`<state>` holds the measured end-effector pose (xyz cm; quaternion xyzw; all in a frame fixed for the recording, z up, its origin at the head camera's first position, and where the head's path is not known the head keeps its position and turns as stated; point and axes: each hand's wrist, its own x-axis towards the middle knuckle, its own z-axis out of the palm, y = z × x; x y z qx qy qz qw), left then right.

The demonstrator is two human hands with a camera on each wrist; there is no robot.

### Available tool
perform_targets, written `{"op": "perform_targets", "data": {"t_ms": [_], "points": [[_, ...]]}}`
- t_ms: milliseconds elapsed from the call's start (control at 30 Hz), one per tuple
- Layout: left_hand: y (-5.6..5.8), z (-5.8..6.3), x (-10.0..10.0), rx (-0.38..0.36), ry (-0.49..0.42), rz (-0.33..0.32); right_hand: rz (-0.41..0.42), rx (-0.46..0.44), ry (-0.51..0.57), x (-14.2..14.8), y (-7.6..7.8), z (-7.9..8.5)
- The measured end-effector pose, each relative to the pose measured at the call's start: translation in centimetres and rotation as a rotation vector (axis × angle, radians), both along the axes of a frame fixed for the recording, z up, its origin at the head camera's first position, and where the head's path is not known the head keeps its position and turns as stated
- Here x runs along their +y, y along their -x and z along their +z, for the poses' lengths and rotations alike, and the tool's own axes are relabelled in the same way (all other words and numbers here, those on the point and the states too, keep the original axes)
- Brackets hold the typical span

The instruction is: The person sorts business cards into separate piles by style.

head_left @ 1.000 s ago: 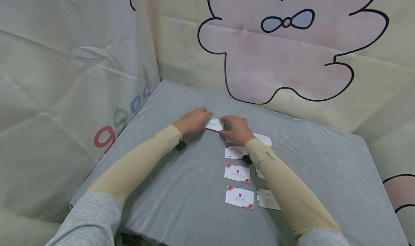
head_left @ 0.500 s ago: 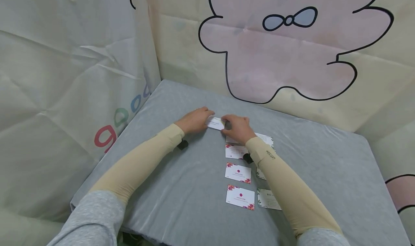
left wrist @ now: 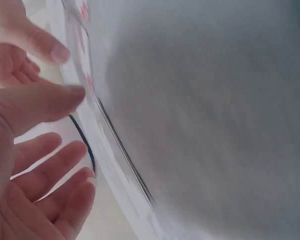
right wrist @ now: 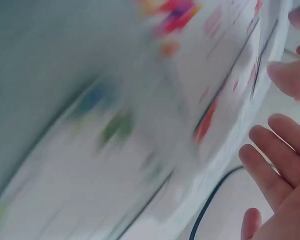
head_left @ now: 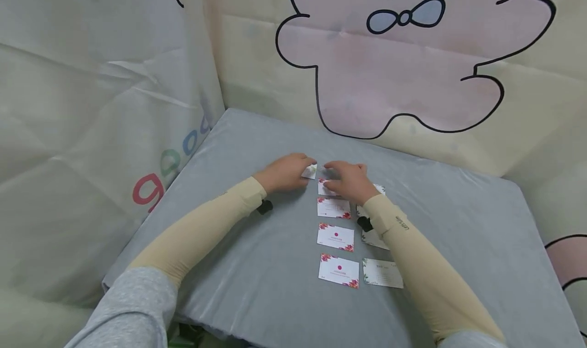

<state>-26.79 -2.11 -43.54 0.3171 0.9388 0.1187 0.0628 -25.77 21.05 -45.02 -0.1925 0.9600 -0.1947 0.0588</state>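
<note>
My left hand (head_left: 285, 172) is at the far middle of the table, thumb and fingers parted around a white card (head_left: 309, 171), which it partly hides. In the left wrist view the card's thin dark edge (left wrist: 126, 152) lies on the cloth, apart from the fingertips. My right hand (head_left: 350, 181) hovers with spread fingers over a business card with red flowers (head_left: 323, 187), covering part of it. Nothing is between the right fingers (right wrist: 270, 160) in the right wrist view. Below it in the same column lie more red-flowered cards (head_left: 333, 208).
A second column of cards with green leaves (head_left: 382, 273) runs beside the red-flowered ones, partly hidden under the right forearm. Grey cloth covers the table (head_left: 247, 266). Printed fabric walls (head_left: 257, 83) stand behind and to the left.
Both hands held the white card between them earlier; now both have let go. The right hand has drawn off to the right, and the left has shifted slightly right over the card.
</note>
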Motion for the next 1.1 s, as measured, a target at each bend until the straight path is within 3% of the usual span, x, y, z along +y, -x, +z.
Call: {"op": "perform_targets", "data": {"t_ms": [100,167,400,600,1100], "points": [[-0.9,0.3,2.0,-0.027,-0.02,-0.059,-0.017,-0.005,-0.02,2.3,-0.9,0.4],[-1.2,0.2,1.9,-0.034,-0.022,-0.066,-0.017,-0.006,-0.037,2.5,-1.0,0.3],[-1.2,-0.7,-0.1,0.0,0.002,0.027,0.002,-0.047,-0.042,1.2,-1.0,-0.2],[-1.2,-0.6,-1.1,-0.003,-0.022,0.055,0.016,-0.026,-0.055,0.0,-0.9,-0.2],[0.6,-0.9,-1.4,-0.079,-0.066,0.126,0.001,-0.035,-0.016,-0.2,0.5,-0.5]]}}
